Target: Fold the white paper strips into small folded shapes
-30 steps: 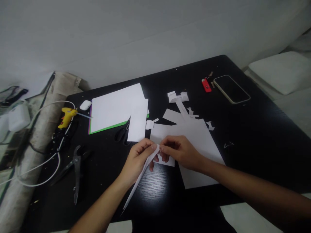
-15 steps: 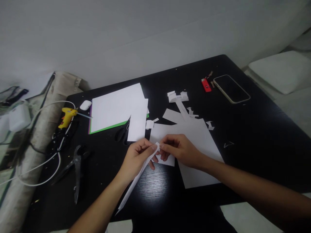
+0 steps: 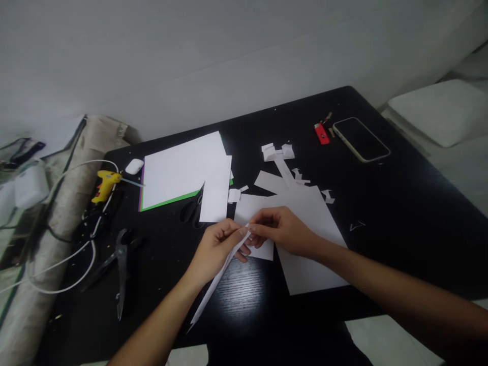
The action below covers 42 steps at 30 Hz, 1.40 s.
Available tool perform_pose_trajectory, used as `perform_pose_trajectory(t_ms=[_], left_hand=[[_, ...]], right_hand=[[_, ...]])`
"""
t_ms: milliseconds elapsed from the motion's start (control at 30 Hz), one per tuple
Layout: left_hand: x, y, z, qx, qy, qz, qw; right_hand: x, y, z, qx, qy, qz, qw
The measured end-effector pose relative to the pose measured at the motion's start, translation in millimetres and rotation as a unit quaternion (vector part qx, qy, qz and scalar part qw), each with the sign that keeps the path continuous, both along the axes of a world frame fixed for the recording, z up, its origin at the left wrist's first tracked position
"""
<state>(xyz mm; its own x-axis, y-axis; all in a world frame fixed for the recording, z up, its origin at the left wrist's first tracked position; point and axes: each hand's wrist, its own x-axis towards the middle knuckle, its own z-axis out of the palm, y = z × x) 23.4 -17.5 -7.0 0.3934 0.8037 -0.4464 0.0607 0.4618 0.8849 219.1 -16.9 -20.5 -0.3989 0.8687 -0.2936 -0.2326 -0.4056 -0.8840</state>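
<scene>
A folded strip of white paper (image 3: pixel 217 282) slants from my fingers down toward the table's near edge. My left hand (image 3: pixel 219 246) pinches it near its upper end, thumb on top. At that same end, the thumb and fingertips of my right hand (image 3: pixel 280 229) are closed on the paper tip. The very tip is mostly covered by the fingers. Beneath my right hand lie a large white sheet (image 3: pixel 310 269) and a smaller white piece (image 3: pixel 263 251). Beyond them sits a cut-paper shape (image 3: pixel 282 165) with a long stem and folded ends.
Left of my hands are pliers (image 3: pixel 121 254), a yellow glue gun (image 3: pixel 105 185) with its cord, and a white earbud case (image 3: pixel 134 166). Black-handled scissors (image 3: pixel 186 211) sit partly under a paper stack (image 3: pixel 179 162). Far right are a red lighter (image 3: pixel 322 134) and a phone (image 3: pixel 361 139).
The strip's lower end has swung slightly to the right and up. My right fingers have closed further over its upper tip, and both hands stay together in the same place.
</scene>
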Motion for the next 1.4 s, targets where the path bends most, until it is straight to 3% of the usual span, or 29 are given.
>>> perform_pose_trajectory(t_ms=[233,900,1233,1400], left_hand=[[-4.2,2.4,0.2,-0.015,0.011,-0.026,1.0],[-4.4,2.5,0.1,-0.028,0.003,-0.02,0.999],[-6.2,1.8,-2.4,-0.05,-0.021,-0.011,0.998],[-6.7,1.4,-1.7,-0.065,-0.025,-0.016,0.997]], right_hand=[[2.9,2.9,1.6,0.0,0.007,0.012,1.0],[3.8,3.8,0.6,-0.004,0.005,0.016,1.0],[3.6,4.3,3.2,-0.052,0.021,0.024,0.998],[3.8,4.2,4.7,-0.034,0.01,0.037,0.999]])
